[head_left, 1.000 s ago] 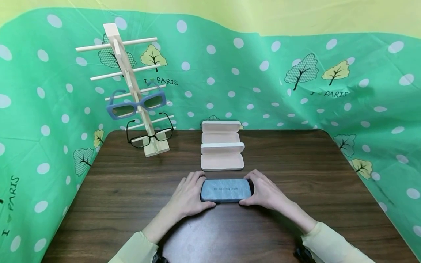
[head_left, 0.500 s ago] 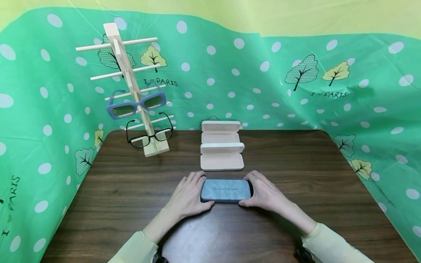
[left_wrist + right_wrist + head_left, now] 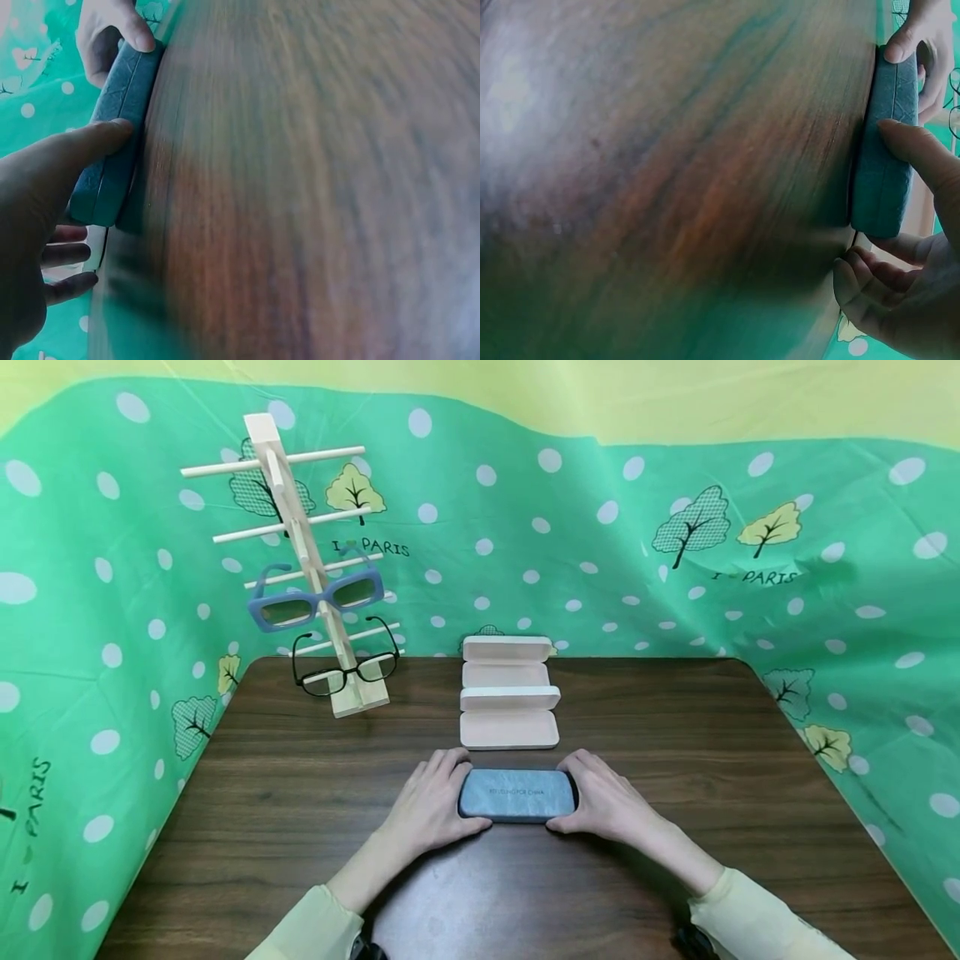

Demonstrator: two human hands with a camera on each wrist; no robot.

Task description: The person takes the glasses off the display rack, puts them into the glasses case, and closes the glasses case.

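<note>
A blue glasses case (image 3: 516,795) with small dark lettering on its lid lies closed on the brown wooden table. My left hand (image 3: 429,806) grips its left end, thumb on the near side and fingers at the far side. From the right, my right hand (image 3: 606,795) holds the other end the same way. In the left wrist view the left thumb presses on the long side of the blue case (image 3: 120,142), near the seam. The right wrist view has the right thumb on that same side of the case (image 3: 885,172), with the fingers curled round beyond its end.
Behind the blue case stand two open white glasses cases (image 3: 508,730), one behind the other. At the back left a wooden glasses rack (image 3: 300,539) carries blue sunglasses (image 3: 318,600) and black-framed glasses (image 3: 347,675). A green patterned cloth (image 3: 600,560) hangs round the table (image 3: 675,735).
Both hands keep their hold on the blue case, which stays in place. The whole view has shifted very slightly.
</note>
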